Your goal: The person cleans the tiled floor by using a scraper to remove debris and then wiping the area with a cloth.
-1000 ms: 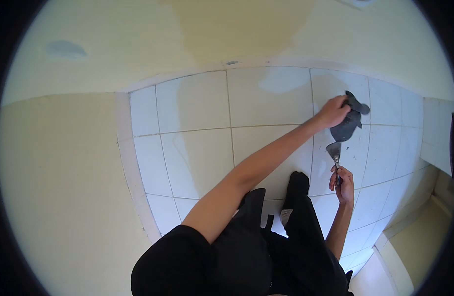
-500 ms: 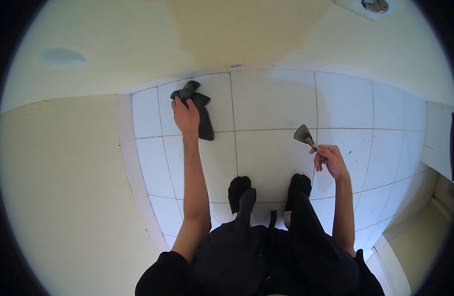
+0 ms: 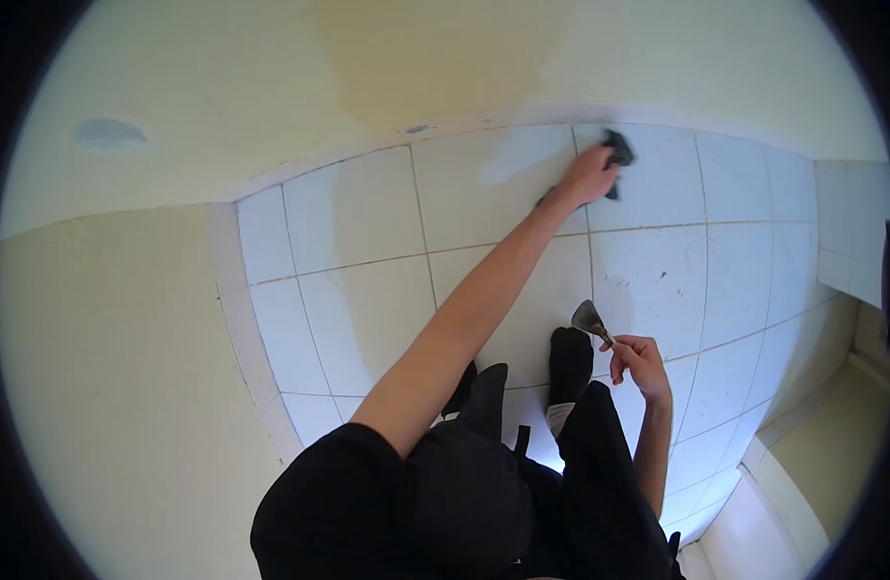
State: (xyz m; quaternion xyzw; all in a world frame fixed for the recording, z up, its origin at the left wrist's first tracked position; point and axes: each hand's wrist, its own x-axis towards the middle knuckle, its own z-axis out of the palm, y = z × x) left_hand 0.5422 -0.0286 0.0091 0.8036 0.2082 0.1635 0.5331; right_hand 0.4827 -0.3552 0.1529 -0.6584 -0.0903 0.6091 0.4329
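On the far tiles (image 3: 658,184), right of centre, a dark cloth (image 3: 619,149) is grasped by the left hand (image 3: 592,175); nearer, a scraper (image 3: 587,317) is held by the right hand (image 3: 642,366). Wiping is seemingly underway; even pressure seems called for next.

Cloth (image 3: 618,148) looks soft & matt, partly blurred. Scraper (image 3: 596,327) has dull, smudged metal blade (image 3: 587,316); handle mat'l unclear. Floor tiles (image 3: 749,280) look smooth, glossy, ceramic-like, w/ duller grout lines (image 3: 648,227). Painted wall (image 3: 223,116) is matt, mostly smooth. Socks (image 3: 570,362) & trousers (image 3: 595,464): matt fabric.
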